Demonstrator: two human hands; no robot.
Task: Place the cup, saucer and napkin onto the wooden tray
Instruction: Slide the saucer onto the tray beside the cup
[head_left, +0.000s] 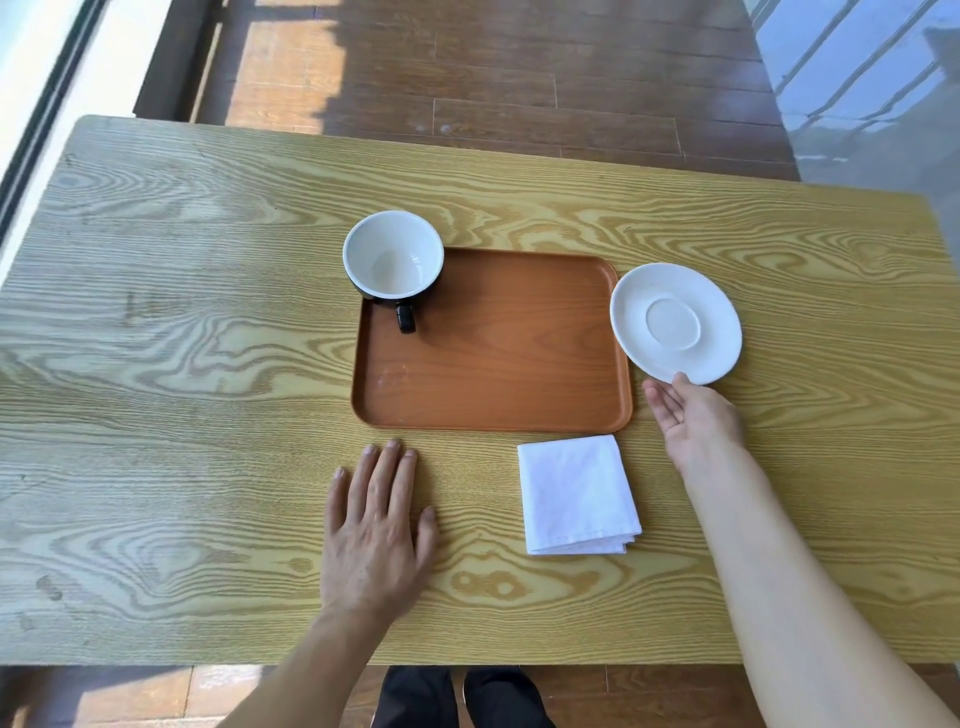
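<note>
A brown wooden tray (493, 384) lies in the middle of the table. A cup (393, 256), black outside and white inside, stands in the tray's far left corner with its handle pointing toward me. The white saucer (675, 322) is just right of the tray, tilted, its near rim pinched by my right hand (693, 421), thumb on top. A folded white napkin (577, 493) lies on the table in front of the tray's near right corner. My left hand (375, 530) rests flat, palm down, on the table before the tray's near left corner, holding nothing.
The light wooden table (156, 364) spreads wide on both sides. Its near edge is close to my legs and its far edge meets a dark plank floor (493, 78). A window frame runs along the left.
</note>
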